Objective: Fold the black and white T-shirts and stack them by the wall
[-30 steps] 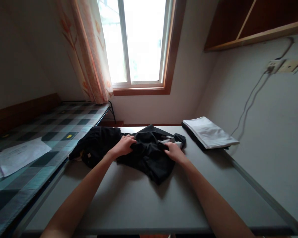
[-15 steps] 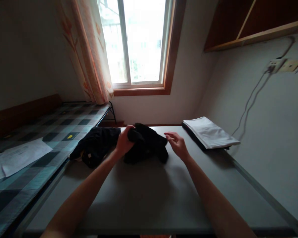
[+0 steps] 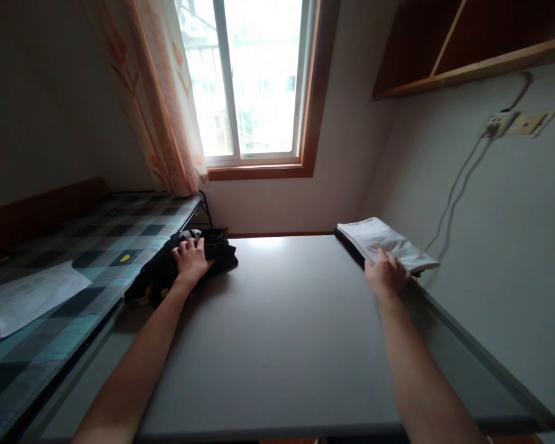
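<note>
My left hand (image 3: 192, 259) lies on top of a crumpled heap of black clothes (image 3: 160, 271) at the left edge of the table, its fingers bent and spread over the fabric. Some grey-white cloth shows beyond its fingertips. On the right, my right hand (image 3: 386, 269) is at the near edge of a folded white cloth (image 3: 374, 235), fingers curled onto it. Dark folded fabric (image 3: 349, 246) shows beneath the white cloth. The undersides of both hands are hidden.
The grey table (image 3: 272, 345) stretches between my arms. Left of it is a bed with a checked cover (image 3: 69, 246) and a paper sheet (image 3: 37, 296). A window (image 3: 259, 80) and curtain (image 3: 152, 92) are ahead. A shelf (image 3: 481, 65) and socket (image 3: 499, 123) are on the right wall.
The black garment has gone from the middle of the table to the heap on the left, with my left hand. My right hand has moved right to the white cloth.
</note>
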The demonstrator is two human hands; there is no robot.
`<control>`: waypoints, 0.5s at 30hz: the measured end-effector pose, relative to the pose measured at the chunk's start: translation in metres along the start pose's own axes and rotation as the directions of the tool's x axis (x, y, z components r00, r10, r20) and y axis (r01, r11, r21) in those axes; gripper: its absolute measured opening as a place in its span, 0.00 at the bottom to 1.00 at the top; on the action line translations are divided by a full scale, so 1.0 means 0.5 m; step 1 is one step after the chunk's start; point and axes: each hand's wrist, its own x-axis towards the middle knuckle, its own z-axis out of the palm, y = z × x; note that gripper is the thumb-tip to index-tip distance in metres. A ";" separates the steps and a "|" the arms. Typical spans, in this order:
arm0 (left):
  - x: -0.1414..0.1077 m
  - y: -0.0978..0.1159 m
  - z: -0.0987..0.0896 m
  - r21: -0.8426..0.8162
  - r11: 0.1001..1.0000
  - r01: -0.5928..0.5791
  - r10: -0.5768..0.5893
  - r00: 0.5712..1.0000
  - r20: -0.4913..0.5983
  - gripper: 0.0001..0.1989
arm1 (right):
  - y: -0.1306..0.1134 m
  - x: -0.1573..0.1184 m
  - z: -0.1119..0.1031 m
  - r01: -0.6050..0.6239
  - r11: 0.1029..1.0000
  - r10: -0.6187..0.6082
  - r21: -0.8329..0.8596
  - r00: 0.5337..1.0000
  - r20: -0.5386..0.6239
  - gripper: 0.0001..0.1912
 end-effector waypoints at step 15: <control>-0.018 0.093 -0.059 -0.310 0.914 -0.260 0.171 0.943 -0.287 0.19 | -0.077 0.006 -0.053 0.031 0.953 -0.049 0.302 0.997 0.054 0.20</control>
